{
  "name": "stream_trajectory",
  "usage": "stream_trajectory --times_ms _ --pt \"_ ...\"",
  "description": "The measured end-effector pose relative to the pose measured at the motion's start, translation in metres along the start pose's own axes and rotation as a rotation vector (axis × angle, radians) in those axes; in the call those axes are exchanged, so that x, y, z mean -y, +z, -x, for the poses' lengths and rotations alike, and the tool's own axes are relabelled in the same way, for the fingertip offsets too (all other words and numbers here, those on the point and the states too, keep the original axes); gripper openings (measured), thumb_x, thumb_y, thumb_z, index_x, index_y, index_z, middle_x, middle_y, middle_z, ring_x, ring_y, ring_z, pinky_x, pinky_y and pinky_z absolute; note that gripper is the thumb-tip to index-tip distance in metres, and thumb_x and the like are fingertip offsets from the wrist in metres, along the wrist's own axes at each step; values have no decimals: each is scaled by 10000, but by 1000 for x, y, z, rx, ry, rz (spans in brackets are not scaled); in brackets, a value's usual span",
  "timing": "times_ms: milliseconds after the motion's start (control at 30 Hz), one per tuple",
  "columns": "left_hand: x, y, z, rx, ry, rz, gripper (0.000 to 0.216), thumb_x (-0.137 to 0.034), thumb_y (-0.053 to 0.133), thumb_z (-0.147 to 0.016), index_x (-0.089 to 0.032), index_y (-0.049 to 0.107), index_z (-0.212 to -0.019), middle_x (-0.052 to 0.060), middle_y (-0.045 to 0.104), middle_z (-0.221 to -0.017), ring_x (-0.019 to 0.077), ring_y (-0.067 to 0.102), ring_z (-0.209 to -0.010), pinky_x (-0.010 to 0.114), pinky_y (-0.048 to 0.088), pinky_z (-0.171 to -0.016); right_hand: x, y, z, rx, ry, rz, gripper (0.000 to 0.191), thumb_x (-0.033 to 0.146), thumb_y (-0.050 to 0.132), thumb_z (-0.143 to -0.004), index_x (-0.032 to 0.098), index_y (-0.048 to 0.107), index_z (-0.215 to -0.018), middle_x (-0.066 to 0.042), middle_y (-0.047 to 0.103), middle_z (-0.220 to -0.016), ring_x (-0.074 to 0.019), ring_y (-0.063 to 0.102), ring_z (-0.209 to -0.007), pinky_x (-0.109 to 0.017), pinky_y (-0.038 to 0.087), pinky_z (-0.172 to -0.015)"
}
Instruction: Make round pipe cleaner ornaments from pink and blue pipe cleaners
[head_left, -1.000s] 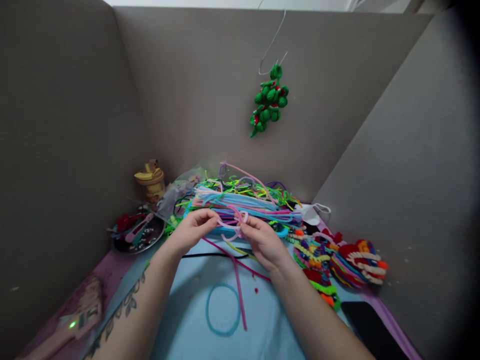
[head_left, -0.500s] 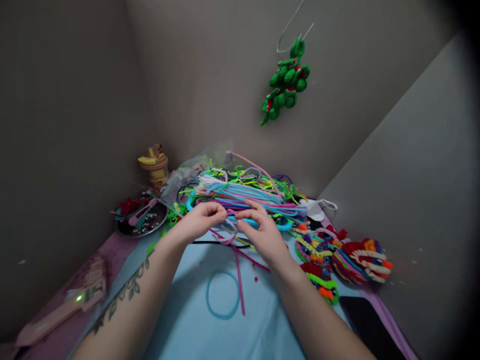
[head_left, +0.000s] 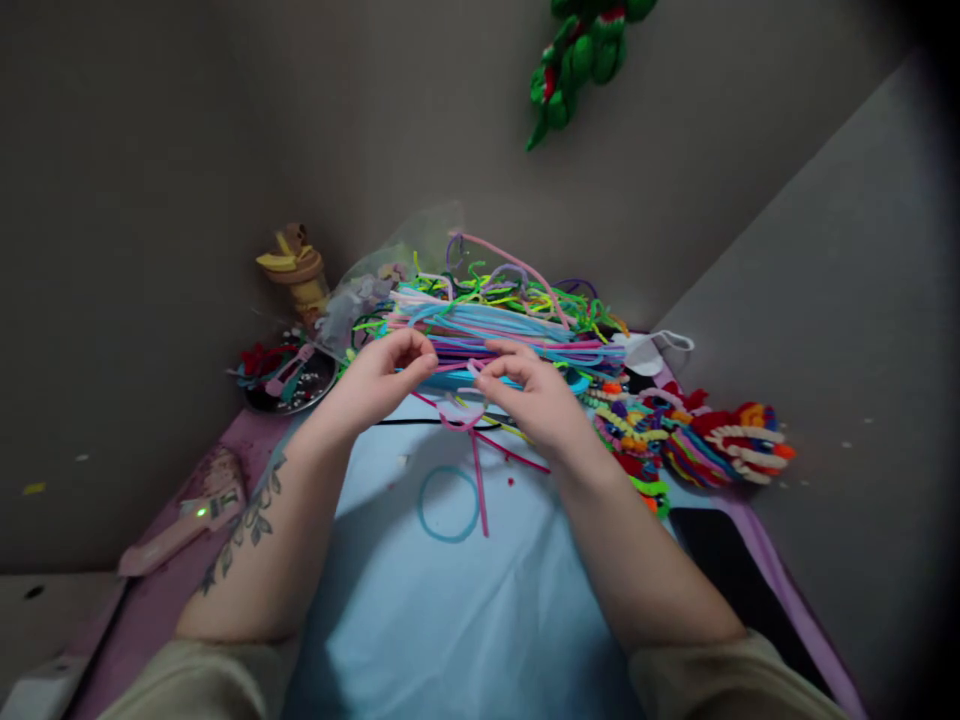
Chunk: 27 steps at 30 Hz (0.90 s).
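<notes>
My right hand (head_left: pixel 536 395) is closed, thumb and fingertips pinched on a lilac pipe cleaner (head_left: pixel 474 368) whose short bent end shows at the fingertips. To its left, my left hand (head_left: pixel 386 378) has curled fingers, with thumb and index tips close together; anything between them is too small to make out. Just below the hands is a curved pink and lilac pipe cleaner piece (head_left: pixel 459 420); whether it hangs from the right hand or lies on the cloth is unclear. A straight magenta pipe cleaner (head_left: pixel 480 490) points toward me beneath it.
Behind my hands lies a heap of coloured pipe cleaners (head_left: pixel 502 325). A blue ring (head_left: pixel 448 540) is on the light blue cloth (head_left: pixel 465 620). At left are a metal bowl (head_left: pixel 330 385) and pink glue gun (head_left: pixel 187 530); at right, fuzzy colourful bundles (head_left: pixel 720 445) and a black phone (head_left: pixel 742 590).
The camera view has tilted down, so everything sits higher in the picture. My hands have drawn slightly apart, and the lilac end shows at my right fingertips.
</notes>
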<state>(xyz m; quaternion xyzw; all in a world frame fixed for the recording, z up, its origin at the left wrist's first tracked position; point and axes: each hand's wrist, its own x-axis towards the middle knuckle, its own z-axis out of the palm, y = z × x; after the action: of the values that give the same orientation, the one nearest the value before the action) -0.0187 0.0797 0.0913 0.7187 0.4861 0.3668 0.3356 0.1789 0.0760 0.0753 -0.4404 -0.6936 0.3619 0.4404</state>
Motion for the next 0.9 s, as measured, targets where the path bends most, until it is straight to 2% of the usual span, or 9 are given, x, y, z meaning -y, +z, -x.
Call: stream_trajectory --times_ms 67,167,267,367,467,567,700,767,900 --pt "1 2 9 136 -30 -166 209 -343 492 -793 -148 562 -766 -6 539 -672 101 449 -591 206 340 -557 1 -12 0 -50 -4 -34 171 342 635 -719 187 648 -649 -61 601 -1070 -231 463 -1158 -351 334 -956" --pt "15 25 31 384 -116 -434 188 -326 505 -776 -163 596 -758 20 584 -692 133 499 -619 231 350 -572 3 -28 0 -133 -39 -81 182 356 641 -718 184 644 -656 -55 607 -1033 -229 479 -1137 -349 354 -930" --pt "32 55 56 413 -190 -617 206 -335 558 -738 -185 606 -871 57 603 -852 172 547 -723 257 374 -625 8 -36 3 -172 -69 -112 180 354 636 -726 184 638 -667 -49 608 -1029 -218 490 -1119 -340 361 -924" --pt "42 70 71 357 -188 -681 160 -275 484 -785 -183 593 -857 66 582 -862 171 556 -750 262 383 -659 15 -37 6 -144 -85 -144 174 342 629 -730 181 632 -663 -48 617 -1003 -207 511 -1084 -327 378 -903" --pt "44 61 72 274 -189 -617 160 -292 469 -795 -185 589 -789 54 584 -828 158 547 -708 254 380 -633 18 -35 9 -84 -72 -180 163 317 622 -727 174 622 -650 -52 626 -964 -199 553 -1000 -325 407 -860" --pt "40 43 64 30 -236 -490 185 -347 500 -776 -181 570 -733 29 594 -726 153 532 -646 250 371 -598 13 -29 15 -63 -42 -197 157 293 621 -721 172 603 -624 -48 633 -910 -189 573 -925 -320 421 -828" --pt "31 36 53 -259 -320 3 266 -426 574 -723 -165 564 -773 19 630 -670 129 542 -568 219 373 -532 6 -15 40 -70 23 -273 144 295 606 -742 179 588 -659 -17 602 -762 -159 576 -783 -293 440 -748" --pt "27 43 51 -297 -354 196 338 -440 617 -690 -152 587 -865 23 644 -671 118 537 -540 209 372 -504 5 -5 59 -75 77 -304 144 293 585 -761 184 587 -666 -12 591 -744 -156 574 -761 -295 443 -740" --pt "22 63 55 -295 -381 343 403 -444 650 -666 -135 643 -924 46 669 -718 114 538 -538 201 370 -475 2 17 94 -160 114 -126 109 221 597 -740 191 602 -635 -50 585 -969 -190 553 -958 -347 394 -879"
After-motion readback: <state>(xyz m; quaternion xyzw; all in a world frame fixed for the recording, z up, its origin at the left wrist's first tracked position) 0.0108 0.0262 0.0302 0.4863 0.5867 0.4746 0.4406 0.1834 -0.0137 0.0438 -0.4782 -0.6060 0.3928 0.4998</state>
